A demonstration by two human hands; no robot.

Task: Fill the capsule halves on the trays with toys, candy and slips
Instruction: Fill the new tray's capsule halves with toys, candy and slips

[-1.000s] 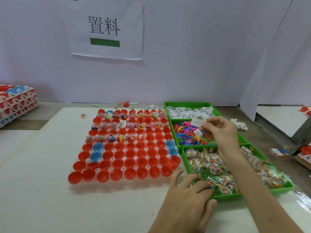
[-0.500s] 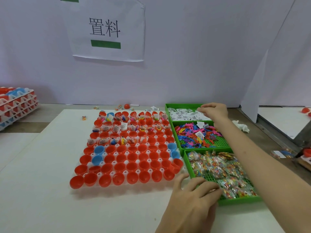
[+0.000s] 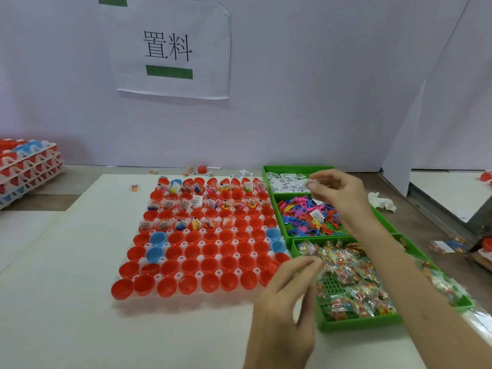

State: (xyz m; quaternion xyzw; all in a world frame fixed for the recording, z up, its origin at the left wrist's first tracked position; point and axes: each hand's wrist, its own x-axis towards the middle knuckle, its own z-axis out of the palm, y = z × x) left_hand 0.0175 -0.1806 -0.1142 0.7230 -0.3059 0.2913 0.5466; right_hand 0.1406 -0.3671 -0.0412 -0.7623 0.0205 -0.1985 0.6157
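Note:
A white tray [image 3: 157, 277] in the middle of the table holds rows of red capsule halves [image 3: 209, 283] and a few blue ones [image 3: 157, 238]. The far rows contain toys, candy and slips; the near rows are bare. To its right stand three green bins: slips [image 3: 286, 182] farthest, coloured toys [image 3: 306, 217] in the middle, candy packets [image 3: 348, 275] nearest. My right hand [image 3: 339, 194] hovers over the slip bin and pinches a small white slip [image 3: 310, 184]. My left hand [image 3: 287, 299] is raised at the candy bin's left edge, thumb and forefinger meeting on a blurred clear packet [image 3: 320, 272].
A stack of filled trays [image 3: 26, 169] sits at the far left. Loose candy and a red capsule [image 3: 201, 169] lie along the wall behind the tray. A crumpled tissue [image 3: 382, 203] lies right of the bins, with a lower shelf [image 3: 450, 198] beyond it.
My right hand reached back from the toy bin to the slip bin and now lifts with a slip. My left hand rose off the table to the candy bin's edge.

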